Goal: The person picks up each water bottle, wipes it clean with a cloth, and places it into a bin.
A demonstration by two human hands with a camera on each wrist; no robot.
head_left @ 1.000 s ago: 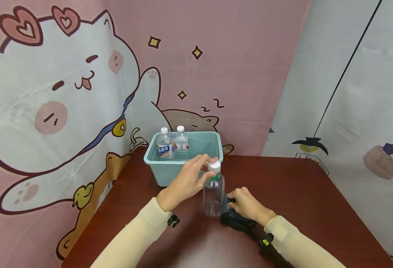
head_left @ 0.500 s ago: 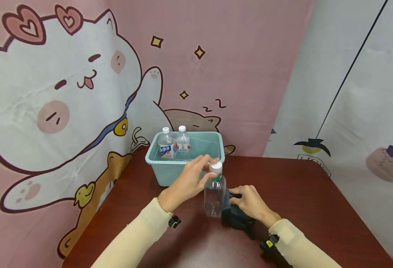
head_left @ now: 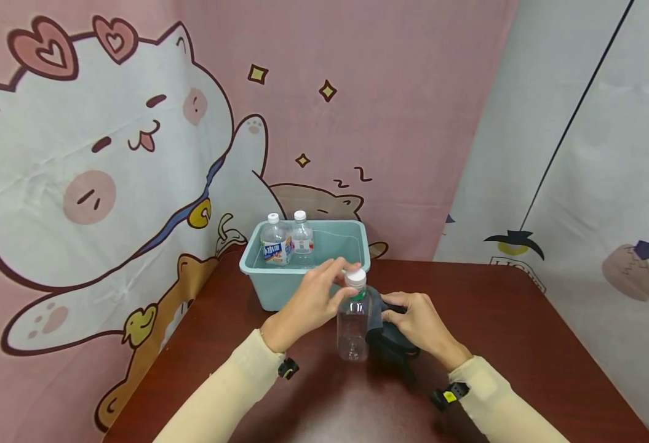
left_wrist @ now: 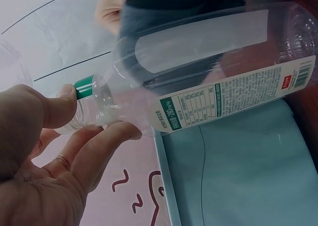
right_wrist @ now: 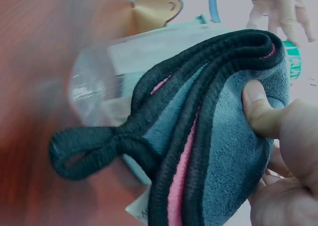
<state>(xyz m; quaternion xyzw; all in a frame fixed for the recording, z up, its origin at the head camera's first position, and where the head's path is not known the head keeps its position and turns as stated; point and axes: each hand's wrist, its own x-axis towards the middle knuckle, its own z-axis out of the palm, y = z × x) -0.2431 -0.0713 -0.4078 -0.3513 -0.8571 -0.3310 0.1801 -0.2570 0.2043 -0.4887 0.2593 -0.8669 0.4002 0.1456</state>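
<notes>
A clear plastic bottle (head_left: 352,335) with a white cap and green neck ring stands upright on the table. My left hand (head_left: 314,296) grips it around the cap and neck; the left wrist view shows the thumb by the green ring and a printed label on the bottle's side. In my right hand (head_left: 421,323) is a folded grey-blue cloth (right_wrist: 238,121) with dark edging, a hanging loop and pink showing between its folds. Thumb and fingers pinch the cloth near its upper end. It is held against or close beside the bottle's right side; contact cannot be told.
Behind the bottle stands a light-blue plastic basin (head_left: 277,289). It holds two clear bottles with white caps, one a labelled bottle (head_left: 276,249), the other a slimmer bottle (head_left: 302,243). A printed curtain (head_left: 402,123) hangs behind the dark red table (head_left: 501,344).
My right hand has lifted the cloth up along the bottle's right side, raising it from the table. My left hand keeps its hold on the bottle, which stays in place.
</notes>
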